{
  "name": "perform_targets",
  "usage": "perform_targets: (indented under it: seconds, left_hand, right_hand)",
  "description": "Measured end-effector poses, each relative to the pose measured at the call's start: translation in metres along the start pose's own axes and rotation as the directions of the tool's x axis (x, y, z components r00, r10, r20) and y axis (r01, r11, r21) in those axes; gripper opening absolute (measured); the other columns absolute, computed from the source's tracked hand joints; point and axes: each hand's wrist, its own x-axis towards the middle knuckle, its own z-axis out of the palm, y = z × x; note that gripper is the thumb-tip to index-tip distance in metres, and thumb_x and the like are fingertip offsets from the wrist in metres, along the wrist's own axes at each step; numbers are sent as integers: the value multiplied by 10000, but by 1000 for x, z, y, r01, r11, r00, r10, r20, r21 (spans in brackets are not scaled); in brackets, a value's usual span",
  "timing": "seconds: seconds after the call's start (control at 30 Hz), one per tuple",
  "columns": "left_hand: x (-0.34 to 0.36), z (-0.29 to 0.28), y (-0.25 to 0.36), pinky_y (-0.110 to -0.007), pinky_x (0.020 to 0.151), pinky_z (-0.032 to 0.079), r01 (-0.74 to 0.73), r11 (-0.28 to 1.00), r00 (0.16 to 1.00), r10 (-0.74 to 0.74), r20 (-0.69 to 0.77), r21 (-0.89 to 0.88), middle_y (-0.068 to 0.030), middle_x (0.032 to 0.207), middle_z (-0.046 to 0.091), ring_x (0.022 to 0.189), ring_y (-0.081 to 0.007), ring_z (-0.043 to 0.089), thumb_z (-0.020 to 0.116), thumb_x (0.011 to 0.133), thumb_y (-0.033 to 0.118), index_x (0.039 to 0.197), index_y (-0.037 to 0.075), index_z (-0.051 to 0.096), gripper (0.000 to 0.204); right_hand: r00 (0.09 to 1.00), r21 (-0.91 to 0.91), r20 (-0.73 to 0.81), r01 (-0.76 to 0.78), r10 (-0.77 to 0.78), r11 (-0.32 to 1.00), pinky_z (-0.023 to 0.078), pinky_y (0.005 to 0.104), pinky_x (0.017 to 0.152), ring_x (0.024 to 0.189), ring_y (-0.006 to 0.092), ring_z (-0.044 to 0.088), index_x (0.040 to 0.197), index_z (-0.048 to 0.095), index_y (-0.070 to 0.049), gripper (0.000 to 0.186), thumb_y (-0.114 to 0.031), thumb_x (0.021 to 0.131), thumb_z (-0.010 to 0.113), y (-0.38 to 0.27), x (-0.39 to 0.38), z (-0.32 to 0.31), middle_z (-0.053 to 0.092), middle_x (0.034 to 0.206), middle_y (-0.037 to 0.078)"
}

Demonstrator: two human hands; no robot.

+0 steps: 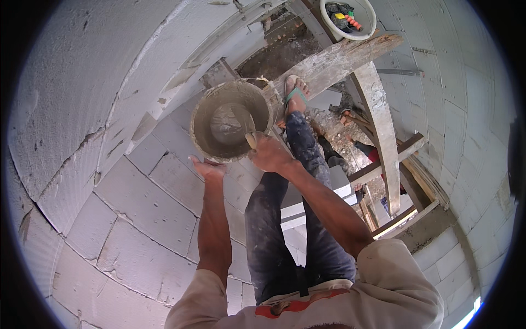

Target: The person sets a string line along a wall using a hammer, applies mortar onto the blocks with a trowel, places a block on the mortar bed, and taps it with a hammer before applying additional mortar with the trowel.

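Head view: the left hand [209, 169] is open against the near side of the mortar-smeared bucket [201, 129], left of the sandalled foot [296, 94]; the right hand [271, 154] grips a tool handle [251, 141]; its blade perhaps lies inside.

Matt mortar-caked bucket [204, 125], rough wooden plank [341, 60]

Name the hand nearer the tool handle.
Right: the right hand grips the tool handle over the bucket; the left hand is left of the handle, at the bucket's near underside.
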Motion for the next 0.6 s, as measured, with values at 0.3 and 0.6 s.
perform_targets:
  seconds: [0.3,0.6]
  left_hand:
    - [109,59,-8,-593,1241,230,-84,993,982,70,176,77,-149,1678,274,1532,-377,279,239,970,796,1628,136,280,934]
    - [172,27,43,-557,1263,184,-126,978,955,74,288,169,-161,1686,231,1550,-359,225,276,924,855,1638,85,191,1053]
  right_hand:
    - [999,185,-32,31,-25,982,542,515,923,1029,502,678,1222,483,157,528,-201,878,664,16,114,-3,666,1034,390]
    - [998,322,-34,-47,61,945,544,511,916,1061,475,680,1233,577,97,488,-260,914,676,9,181,34,674,1088,359]
